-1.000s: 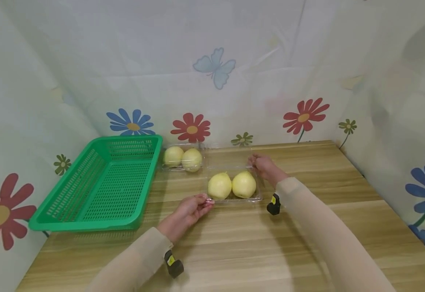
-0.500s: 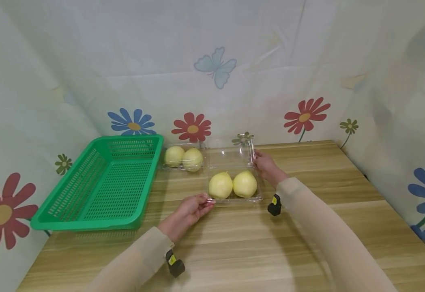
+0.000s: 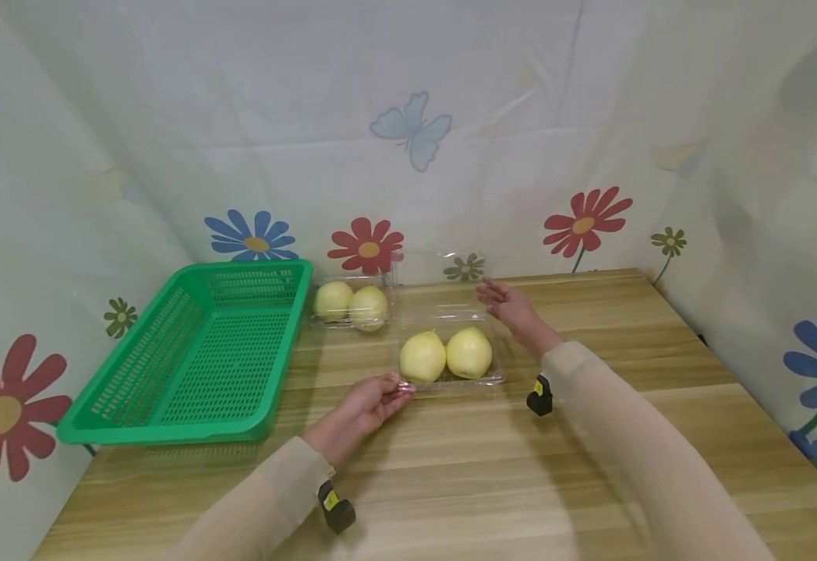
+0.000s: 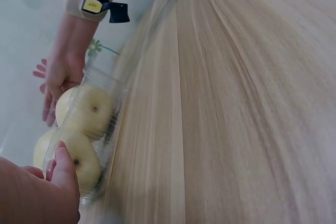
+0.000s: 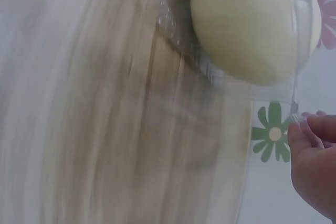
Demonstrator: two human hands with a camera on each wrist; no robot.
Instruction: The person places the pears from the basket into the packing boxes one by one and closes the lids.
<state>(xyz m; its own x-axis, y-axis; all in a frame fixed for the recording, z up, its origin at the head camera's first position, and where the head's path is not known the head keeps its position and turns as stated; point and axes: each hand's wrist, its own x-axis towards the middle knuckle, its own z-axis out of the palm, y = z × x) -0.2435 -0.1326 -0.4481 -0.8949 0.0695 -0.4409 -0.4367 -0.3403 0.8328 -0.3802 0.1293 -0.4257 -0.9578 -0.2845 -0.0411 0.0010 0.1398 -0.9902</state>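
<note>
A clear clamshell box (image 3: 450, 382) with two pale yellow pears (image 3: 422, 357) in its base sits on the table, its transparent lid (image 3: 440, 292) raised at the back. My left hand (image 3: 359, 409) pinches the box's front left corner; the left wrist view shows the thumb (image 4: 64, 166) against the plastic in front of a pear. At the lid's right edge is my right hand (image 3: 515, 312). Its thumb and finger (image 5: 302, 135) pinch a corner of the plastic in the right wrist view, which is blurred.
Another clear box with two pears (image 3: 369, 308) stands at the back, between the lid and a green plastic basket (image 3: 261, 425) on the left. A flowered cloth (image 3: 507, 195) hangs behind the wooden table (image 3: 450, 483).
The lid has swung up from lying low at the back. My right hand has shifted slightly up and right with it, its fingers more spread. My left hand stays at the corner.
</note>
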